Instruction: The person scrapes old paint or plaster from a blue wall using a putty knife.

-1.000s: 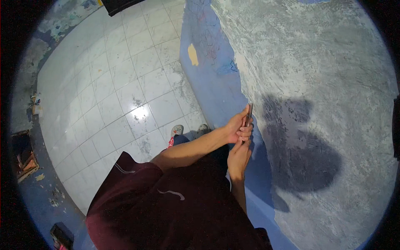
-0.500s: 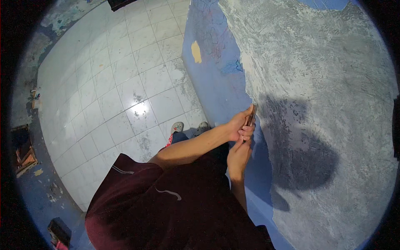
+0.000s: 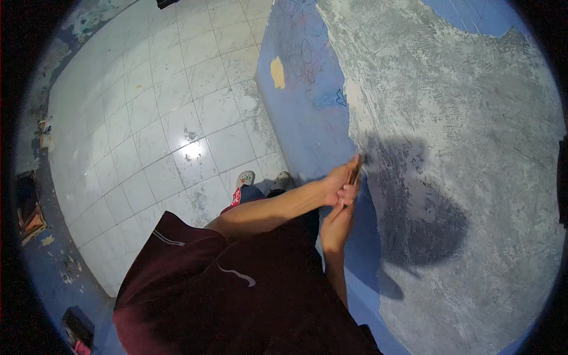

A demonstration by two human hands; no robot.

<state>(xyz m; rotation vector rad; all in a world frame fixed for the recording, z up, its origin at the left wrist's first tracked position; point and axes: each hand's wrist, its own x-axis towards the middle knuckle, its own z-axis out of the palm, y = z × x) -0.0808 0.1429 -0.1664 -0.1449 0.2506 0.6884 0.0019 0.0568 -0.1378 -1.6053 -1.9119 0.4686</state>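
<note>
My left hand [image 3: 339, 184] is closed around a thin brown scraper [image 3: 355, 171], seen nearly edge-on, so its full shape is hidden. Just below it, my right hand [image 3: 337, 220] grips the same scraper's lower end, and the two hands touch. The upper tip of the scraper is close to the wall, where blue paint [image 3: 316, 133] meets a rough grey bare patch [image 3: 485, 136] along a ragged edge. Whether the tip touches the wall I cannot tell. Shadows of my head and arms fall on the grey patch.
White tiled floor [image 3: 136, 142] with grey smudges spreads to my left. My shoes [image 3: 245, 179] stand close to the wall's foot. A cream spot [image 3: 277, 72] and scribbles mark the blue paint. Along the far left wall are a recess [image 3: 31, 213] and a dark box-like thing [image 3: 78, 328].
The view has shifted slightly, so wall and floor sit a little differently. Both hands keep their grip on the scraper, which now looks a little blurred.
</note>
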